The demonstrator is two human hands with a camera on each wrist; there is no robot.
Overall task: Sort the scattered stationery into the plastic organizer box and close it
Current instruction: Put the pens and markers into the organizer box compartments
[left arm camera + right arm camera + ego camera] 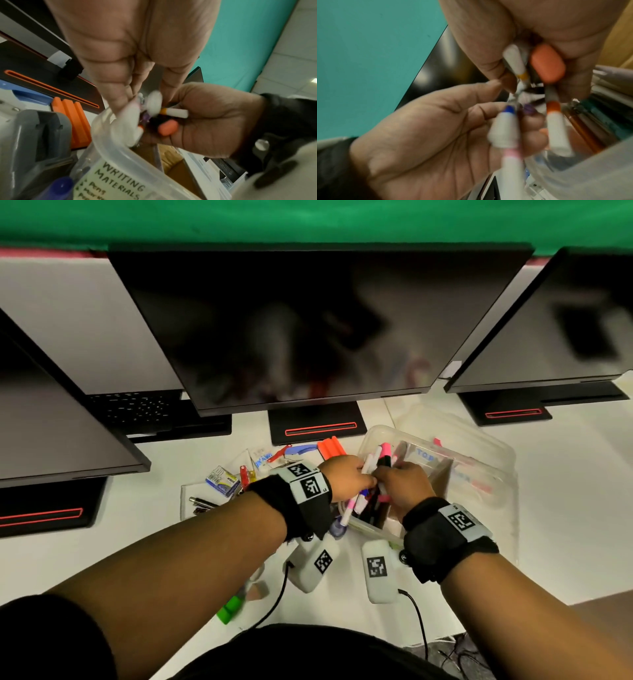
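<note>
Head view shows both hands meeting over the near-left compartment of the clear plastic organizer box (pixel 442 460), which sits open on the white table (pixel 102 549). Left hand (pixel 346 477) and right hand (pixel 404 479) touch at the fingertips, each with fingers curled around a shared bundle of markers (pixel 371 467) that stands tilted, its lower ends inside the box below the hands. Right wrist view gives at least four white-barrelled markers (pixel 506 129) with blue, pink, orange and yellow bands, plus one fat orange cap (pixel 547 62) under the right palm; the exact count is blurred. Left wrist view shows a label reading "WRITING MATERIALS" (pixel 120 181) on the box wall below the left hand. Just beyond the left hand lie three orange markers (pixel 330 447) side by side, and left of its wrist a blue staples box (pixel 222 481). Three dark monitors (pixel 308 326) stand beyond both hands.
</note>
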